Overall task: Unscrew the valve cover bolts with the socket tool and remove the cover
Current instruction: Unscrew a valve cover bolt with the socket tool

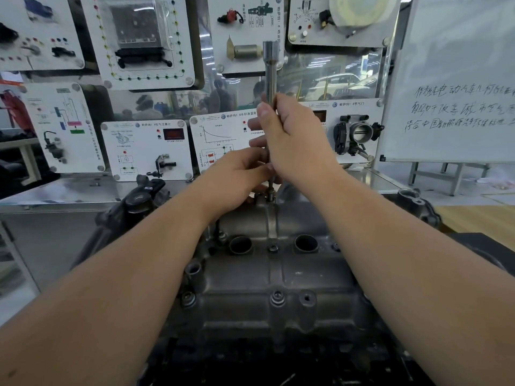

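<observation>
**Socket tool held upright on a far-edge bolt of the valve cover**

Nearest the camera, two bare forearms reach forward over the valve cover [278, 277], a dull grey metal casting that fills the lower middle of the view. Its top face carries two round open wells side by side, with a small bolt [272, 248] seated between them. Along the near edge sit two more bolts, one at the left corner [188, 298] and one at the centre [277, 297], with an empty threaded hole just to the right of the centre one.

At the far edge of the cover, the socket tool [270, 79] stands nearly upright, its slim lower end set down onto the cover at a boss there. The right hand [292, 143] is wrapped around the middle of the shaft, thumb uppermost, leaving the wide socket end free above it. The left hand [239, 176] is curled low beside the tool, its fingertips pinching the shaft just above the cover; the exact contact is partly hidden behind the right hand.

Behind the engine, a steel tabletop [69, 193] carries upright white training panels with mounted components, including a throttle body [358, 133]. A whiteboard [459, 79] with handwriting stands at right.
</observation>
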Demonstrator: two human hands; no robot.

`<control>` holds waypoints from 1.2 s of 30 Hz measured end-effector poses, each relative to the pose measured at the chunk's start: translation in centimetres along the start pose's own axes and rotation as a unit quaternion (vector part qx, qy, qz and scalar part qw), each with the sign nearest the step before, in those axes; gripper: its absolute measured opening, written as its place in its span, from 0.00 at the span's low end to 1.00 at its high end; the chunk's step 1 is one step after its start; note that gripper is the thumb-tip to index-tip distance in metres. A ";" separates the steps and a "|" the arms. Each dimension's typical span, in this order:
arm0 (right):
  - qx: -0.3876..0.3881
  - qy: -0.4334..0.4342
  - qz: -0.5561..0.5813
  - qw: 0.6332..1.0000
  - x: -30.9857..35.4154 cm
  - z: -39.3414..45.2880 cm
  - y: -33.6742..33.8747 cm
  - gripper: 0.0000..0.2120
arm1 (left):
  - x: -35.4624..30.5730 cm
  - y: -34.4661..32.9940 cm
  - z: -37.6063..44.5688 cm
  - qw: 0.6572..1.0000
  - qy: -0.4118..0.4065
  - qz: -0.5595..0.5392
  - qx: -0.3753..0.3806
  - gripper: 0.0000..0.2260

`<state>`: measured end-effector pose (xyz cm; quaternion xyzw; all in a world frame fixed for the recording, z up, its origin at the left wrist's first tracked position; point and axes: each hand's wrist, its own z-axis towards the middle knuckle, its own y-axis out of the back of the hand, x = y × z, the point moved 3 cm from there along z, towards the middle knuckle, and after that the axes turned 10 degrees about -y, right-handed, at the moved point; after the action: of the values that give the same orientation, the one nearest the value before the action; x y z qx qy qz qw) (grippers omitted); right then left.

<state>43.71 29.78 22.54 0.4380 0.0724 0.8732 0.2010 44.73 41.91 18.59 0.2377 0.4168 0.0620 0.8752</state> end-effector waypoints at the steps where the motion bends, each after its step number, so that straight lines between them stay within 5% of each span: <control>1: -0.001 0.007 0.000 1.000 0.1 -0.1 0.0 0.11 | -0.1 0.1 0.0 1.000 -0.008 0.005 -0.004 0.08; 36: -0.051 0.030 -0.017 0.998 0.3 -0.3 0.3 0.10 | 0.3 0.1 0.2 0.999 -0.019 0.030 -0.006 0.10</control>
<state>43.26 29.66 22.65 0.3996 0.0410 0.8850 0.2356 45.11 41.97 18.55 0.2459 0.3925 0.0866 0.8820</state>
